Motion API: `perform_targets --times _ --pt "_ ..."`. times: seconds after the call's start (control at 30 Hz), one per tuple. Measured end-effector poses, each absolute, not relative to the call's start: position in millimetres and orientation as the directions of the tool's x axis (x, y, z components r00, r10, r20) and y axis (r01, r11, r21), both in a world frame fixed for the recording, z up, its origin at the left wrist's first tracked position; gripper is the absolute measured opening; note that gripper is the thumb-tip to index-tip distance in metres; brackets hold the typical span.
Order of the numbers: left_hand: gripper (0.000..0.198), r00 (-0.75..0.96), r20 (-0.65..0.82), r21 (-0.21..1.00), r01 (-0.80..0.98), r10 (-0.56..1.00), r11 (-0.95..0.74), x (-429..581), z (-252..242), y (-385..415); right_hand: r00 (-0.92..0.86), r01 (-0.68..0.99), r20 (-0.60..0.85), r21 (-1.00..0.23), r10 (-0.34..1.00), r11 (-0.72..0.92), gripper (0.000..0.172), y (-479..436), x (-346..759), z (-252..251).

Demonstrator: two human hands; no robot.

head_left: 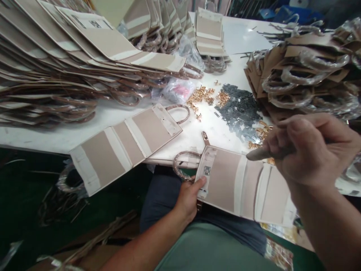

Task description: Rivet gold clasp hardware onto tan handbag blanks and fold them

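A flat, unfolded beige bag panel with a wrapped handle lies across my lap and the table's front edge. My left hand grips its handle end, with the thumb pressed on the panel beside a small metal fitting. Raised above the panel's right part, my right hand is closed round a slim grey tool whose tip points left. A second unfolded panel lies on the table to the left, hanging over the edge.
Stacks of folded bag panels fill the left and back of the white table. Brown wrapped-handle pieces are piled at the right. Gold fittings and dark metal plates lie loose in the middle.
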State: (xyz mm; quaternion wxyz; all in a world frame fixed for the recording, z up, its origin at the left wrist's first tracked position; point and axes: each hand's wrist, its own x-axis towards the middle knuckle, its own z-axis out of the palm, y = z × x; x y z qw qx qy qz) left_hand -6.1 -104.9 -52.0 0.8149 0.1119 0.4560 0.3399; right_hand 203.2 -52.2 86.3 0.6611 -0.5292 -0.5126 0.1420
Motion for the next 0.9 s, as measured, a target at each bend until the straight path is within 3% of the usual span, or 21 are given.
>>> perform_targets --times 0.1,0.33,0.43,0.6,0.8,0.9 --pt "0.057 0.338 -0.679 0.482 -0.464 0.651 0.743 0 -47 -102 0.394 0.174 0.571 -0.815 0.72 0.552 0.019 -58 175 69" --pt "0.051 0.391 -0.706 0.406 -0.46 0.59 0.79 -1 -48 -95 0.397 0.093 0.411 -0.908 0.821 0.409 0.036 -65 150 8" --pt "0.048 0.489 -0.717 0.336 -0.382 0.496 0.861 -5 -50 -85 0.416 -0.049 0.273 -0.946 0.867 0.321 0.039 -70 148 14" --pt "0.05 0.425 -0.709 0.403 -0.412 0.563 0.817 -1 -48 -82 0.488 -0.298 0.132 -0.904 0.863 0.307 0.047 -66 142 25" --pt "0.05 0.366 -0.708 0.447 -0.429 0.604 0.785 4 -46 -85 0.434 -0.327 0.156 -0.89 0.887 0.317 0.045 -66 138 15" --pt "0.045 0.356 -0.69 0.488 -0.414 0.63 0.768 3 -44 -84 0.281 -0.143 0.281 -0.933 0.918 0.33 0.042 -68 129 16"
